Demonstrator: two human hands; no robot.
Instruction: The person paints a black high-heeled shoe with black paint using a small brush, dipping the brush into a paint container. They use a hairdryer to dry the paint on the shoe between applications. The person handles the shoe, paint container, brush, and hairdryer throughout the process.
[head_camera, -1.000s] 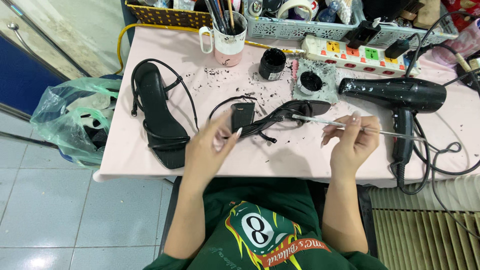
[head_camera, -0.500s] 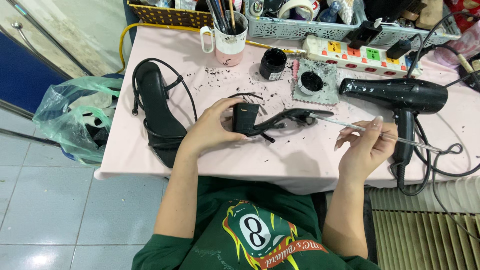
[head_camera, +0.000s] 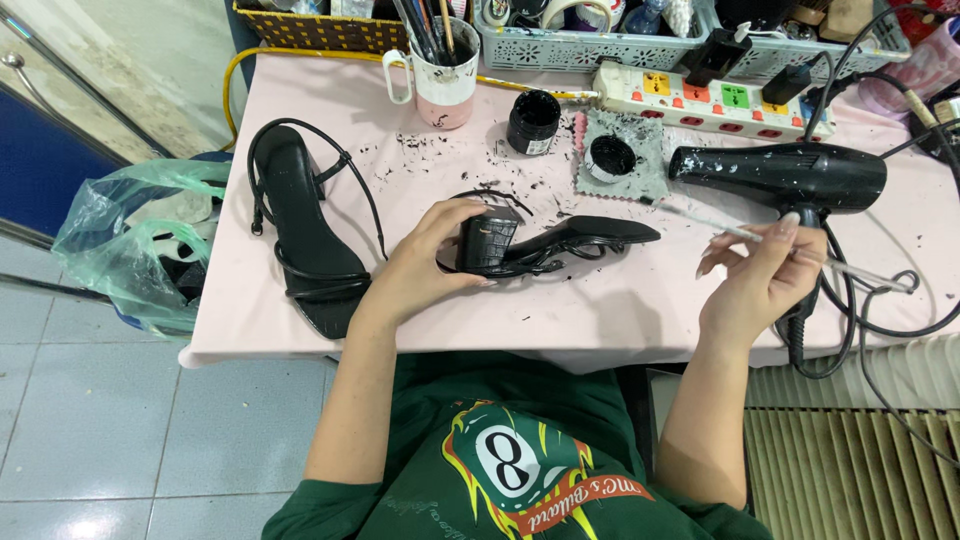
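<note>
Left hand (head_camera: 425, 265): closed around the block heel of a black heeled sandal (head_camera: 560, 245), which I see lying on its side on the counter (head_camera: 620, 300), toe pointing right toward the hair dryer.
Right hand (head_camera: 765, 275): raised just above the counter's right part, fingers pinched on a thin brush (head_camera: 700, 218) – its tip points left and hovers near the sandal's toe; I can't tell if it touches.
Second sandal (head_camera: 300, 230): black, strappy, sole down, on the left part of the counter, well apart from the held one.
Paint pots: a small black jar (head_camera: 532, 122) and a round black lid (head_camera: 612, 157) resting on a grey cloth (head_camera: 590, 180), both behind the held sandal; black flecks scattered betw. them.
Hair dryer (head_camera: 790, 175): black, lying on the right side, just behind my right hand, cord looping off the edge.
Back row: pink-and-white mug (head_camera: 445, 85) w/ brushes, white power strip (head_camera: 715, 100), grey plastic basket (head_camera: 600, 45).
Floor, left: green plastic bag (head_camera: 130, 250) beside the counter – on pale tiles.
</note>
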